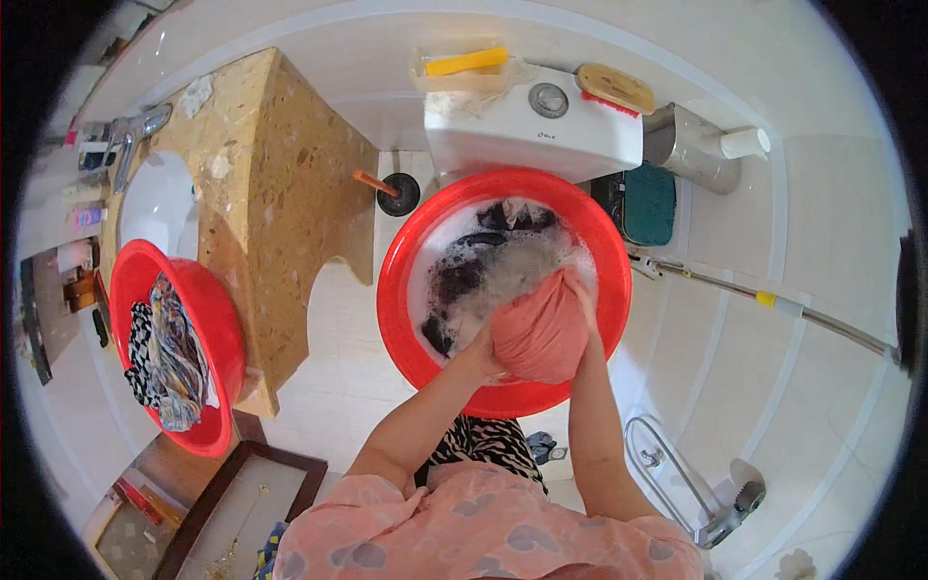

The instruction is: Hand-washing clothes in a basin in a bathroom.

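Observation:
A bunched pink cloth [539,329], darkened as if wet, is held over the near right part of a large red basin [394,290]. Its left side is gripped by my left hand [481,356], with the fingertips partly hidden behind the folds. My right hand [584,304] wraps the right side, fingers curled over the top edge. Foamy greyish water fills the basin beneath both hands. Dark clothes [456,280] float or lie soaked in the suds, mostly left of the cloth and toward the far rim.
Behind the basin stands a white toilet tank [512,135] with a wooden scrub brush [616,87] on top. A plunger [397,195] is on the floor. Left, another red basin [232,329] holds patterned clothes beside a stone counter [290,193]. A pole [812,315] leans right.

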`<state>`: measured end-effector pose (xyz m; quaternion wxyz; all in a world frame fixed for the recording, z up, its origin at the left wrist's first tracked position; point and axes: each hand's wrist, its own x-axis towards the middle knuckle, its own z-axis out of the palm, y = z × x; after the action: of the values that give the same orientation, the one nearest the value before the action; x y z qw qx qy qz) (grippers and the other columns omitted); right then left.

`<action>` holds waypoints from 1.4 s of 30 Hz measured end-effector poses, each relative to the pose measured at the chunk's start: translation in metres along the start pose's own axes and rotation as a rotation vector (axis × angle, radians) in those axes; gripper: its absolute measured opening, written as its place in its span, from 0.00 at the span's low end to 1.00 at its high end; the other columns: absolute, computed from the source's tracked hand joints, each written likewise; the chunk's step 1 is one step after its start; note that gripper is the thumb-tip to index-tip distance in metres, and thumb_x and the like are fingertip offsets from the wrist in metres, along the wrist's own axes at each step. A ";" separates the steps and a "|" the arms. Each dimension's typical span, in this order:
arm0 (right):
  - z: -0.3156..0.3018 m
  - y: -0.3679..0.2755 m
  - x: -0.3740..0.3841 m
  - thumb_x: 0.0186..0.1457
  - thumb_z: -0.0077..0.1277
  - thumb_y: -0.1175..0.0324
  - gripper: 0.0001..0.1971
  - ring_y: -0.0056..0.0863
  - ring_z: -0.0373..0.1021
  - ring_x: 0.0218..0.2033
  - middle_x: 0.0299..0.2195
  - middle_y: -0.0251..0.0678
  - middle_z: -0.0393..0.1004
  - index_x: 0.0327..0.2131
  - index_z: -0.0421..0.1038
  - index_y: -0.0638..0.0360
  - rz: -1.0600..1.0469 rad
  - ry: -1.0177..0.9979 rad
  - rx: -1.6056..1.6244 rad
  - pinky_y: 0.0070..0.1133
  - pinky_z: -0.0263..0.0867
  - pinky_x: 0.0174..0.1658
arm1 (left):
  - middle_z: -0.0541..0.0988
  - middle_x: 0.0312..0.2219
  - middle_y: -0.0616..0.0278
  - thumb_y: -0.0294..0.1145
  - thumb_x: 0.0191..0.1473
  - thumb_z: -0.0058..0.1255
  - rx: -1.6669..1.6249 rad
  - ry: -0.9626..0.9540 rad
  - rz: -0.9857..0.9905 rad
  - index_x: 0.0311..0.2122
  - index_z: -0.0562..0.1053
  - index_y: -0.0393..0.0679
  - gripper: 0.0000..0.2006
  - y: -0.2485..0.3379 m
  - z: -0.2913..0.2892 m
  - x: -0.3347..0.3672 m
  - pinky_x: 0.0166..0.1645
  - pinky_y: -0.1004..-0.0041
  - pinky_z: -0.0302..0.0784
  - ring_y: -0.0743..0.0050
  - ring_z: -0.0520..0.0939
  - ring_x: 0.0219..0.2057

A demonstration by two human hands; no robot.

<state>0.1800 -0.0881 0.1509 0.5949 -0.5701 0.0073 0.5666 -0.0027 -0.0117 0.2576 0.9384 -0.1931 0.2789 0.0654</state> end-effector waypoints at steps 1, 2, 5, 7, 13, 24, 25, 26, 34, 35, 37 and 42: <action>0.018 0.008 -0.009 0.57 0.48 0.59 0.15 0.33 0.68 0.41 0.38 0.37 0.71 0.41 0.69 0.60 0.072 -0.046 0.201 0.29 0.62 0.48 | 0.70 0.53 0.61 0.47 0.60 0.38 -0.039 -0.104 0.043 0.54 0.66 0.47 0.22 0.001 -0.015 -0.003 0.60 0.62 0.64 0.66 0.72 0.53; 0.038 0.011 -0.022 0.57 0.47 0.58 0.15 0.35 0.68 0.41 0.38 0.38 0.71 0.42 0.68 0.60 0.134 -0.078 0.375 0.31 0.63 0.48 | 0.71 0.52 0.62 0.48 0.59 0.40 -0.084 -0.207 0.081 0.54 0.67 0.49 0.21 0.000 -0.025 -0.005 0.60 0.62 0.65 0.67 0.72 0.52; 0.086 -0.018 -0.079 0.57 0.47 0.56 0.17 0.42 0.68 0.42 0.39 0.40 0.71 0.43 0.67 0.57 0.153 -0.163 0.689 0.37 0.63 0.49 | 0.71 0.53 0.65 0.45 0.60 0.40 -0.185 -0.403 0.046 0.53 0.67 0.48 0.20 -0.004 -0.012 -0.012 0.59 0.64 0.65 0.68 0.72 0.52; 0.091 -0.032 -0.090 0.56 0.47 0.55 0.17 0.46 0.68 0.42 0.40 0.41 0.71 0.44 0.66 0.55 0.142 -0.178 0.744 0.41 0.64 0.49 | 0.70 0.54 0.64 0.44 0.60 0.40 -0.474 -0.358 -0.215 0.54 0.67 0.48 0.20 -0.001 -0.027 0.000 0.59 0.65 0.65 0.69 0.72 0.53; 0.070 -0.037 -0.084 0.50 0.52 0.69 0.11 0.34 0.72 0.39 0.35 0.39 0.72 0.38 0.66 0.60 0.088 -0.031 0.448 0.29 0.69 0.43 | 0.68 0.55 0.60 0.49 0.58 0.44 0.857 -0.120 0.012 0.57 0.64 0.48 0.26 0.023 -0.057 0.007 0.59 0.65 0.64 0.68 0.70 0.55; 0.076 -0.071 -0.078 0.47 0.53 0.75 0.05 0.21 0.70 0.33 0.29 0.28 0.72 0.31 0.70 0.58 -0.381 -0.038 -0.277 0.20 0.66 0.37 | 0.64 0.57 0.53 0.53 0.52 0.48 0.170 -0.101 0.156 0.62 0.55 0.45 0.36 -0.005 -0.023 -0.011 0.60 0.56 0.62 0.56 0.67 0.56; 0.074 -0.073 -0.074 0.48 0.52 0.73 0.04 0.21 0.69 0.33 0.28 0.28 0.71 0.30 0.70 0.57 -0.327 -0.028 -0.145 0.20 0.65 0.38 | 0.64 0.56 0.53 0.48 0.52 0.49 0.272 -0.106 0.293 0.61 0.54 0.45 0.35 -0.007 -0.025 -0.006 0.60 0.58 0.62 0.57 0.67 0.56; 0.074 -0.074 -0.070 0.49 0.50 0.72 0.03 0.21 0.69 0.32 0.27 0.28 0.70 0.30 0.69 0.56 -0.272 -0.019 -0.013 0.19 0.65 0.38 | 0.64 0.56 0.53 0.42 0.52 0.51 0.373 -0.110 0.431 0.61 0.54 0.45 0.34 -0.009 -0.027 -0.003 0.59 0.59 0.63 0.57 0.67 0.57; 0.040 -0.031 -0.038 0.55 0.48 0.65 0.06 0.25 0.69 0.35 0.33 0.30 0.71 0.36 0.69 0.54 0.107 -0.043 0.449 0.23 0.67 0.41 | 0.66 0.49 0.50 0.23 0.35 0.63 1.514 0.332 1.098 0.54 0.58 0.41 0.38 -0.019 0.015 -0.013 0.55 0.61 0.65 0.53 0.68 0.52; 0.031 -0.016 -0.030 0.55 0.48 0.65 0.07 0.25 0.69 0.36 0.33 0.30 0.71 0.37 0.69 0.54 0.180 -0.081 0.502 0.23 0.67 0.42 | 0.66 0.49 0.49 0.24 0.33 0.64 1.610 0.306 1.164 0.53 0.58 0.42 0.39 -0.019 0.015 -0.012 0.55 0.61 0.65 0.51 0.68 0.52; 0.029 -0.011 -0.025 0.55 0.48 0.63 0.09 0.26 0.69 0.38 0.34 0.31 0.71 0.38 0.69 0.54 0.230 -0.077 0.531 0.24 0.67 0.44 | 0.66 0.47 0.48 0.23 0.31 0.64 1.674 0.289 1.179 0.53 0.59 0.42 0.39 -0.017 0.020 -0.014 0.54 0.59 0.65 0.49 0.67 0.51; 0.038 -0.017 -0.036 0.57 0.46 0.59 0.14 0.30 0.69 0.43 0.39 0.35 0.72 0.43 0.68 0.55 0.224 -0.094 0.549 0.28 0.65 0.49 | 0.66 0.42 0.49 0.24 0.31 0.61 1.733 0.343 1.239 0.50 0.61 0.40 0.35 -0.015 0.025 -0.020 0.53 0.61 0.65 0.50 0.70 0.47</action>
<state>0.1545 -0.0814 0.1988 0.6604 -0.3566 0.1956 0.6312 -0.0038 -0.0157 0.2923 0.5078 0.7051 0.4071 0.2813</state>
